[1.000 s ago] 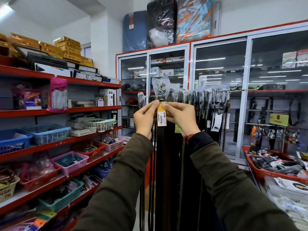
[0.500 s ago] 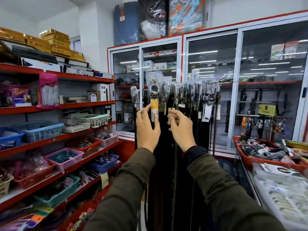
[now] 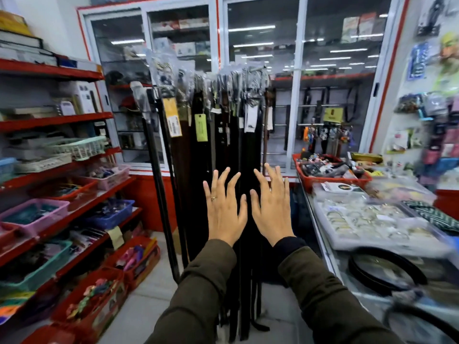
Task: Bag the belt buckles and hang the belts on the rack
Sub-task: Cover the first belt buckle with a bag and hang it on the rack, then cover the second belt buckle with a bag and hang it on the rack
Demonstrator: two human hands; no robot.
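Note:
Several dark belts [image 3: 198,170] hang in a row from the rack [image 3: 253,69], their buckles wrapped in clear plastic bags [image 3: 161,68]. A yellow tag [image 3: 172,117] and a green tag [image 3: 201,127] dangle from two of them. My left hand [image 3: 224,209] and my right hand [image 3: 272,207] are held up side by side in front of the lower part of the belts, palms away from me, fingers spread, holding nothing. A coiled black belt [image 3: 386,271] lies on the glass counter at the right.
Red shelves [image 3: 57,117] with plastic baskets run along the left. A glass-door cabinet [image 3: 295,95] stands behind the rack. On the right, a counter carries a red tray [image 3: 332,181] and a box of rings [image 3: 360,219]. Tiled floor lies between shelves and counter.
Both hands have let go of the yellow-tagged belt at the top of the rack and dropped lower, with fingers now spread. The view has tilted down and back.

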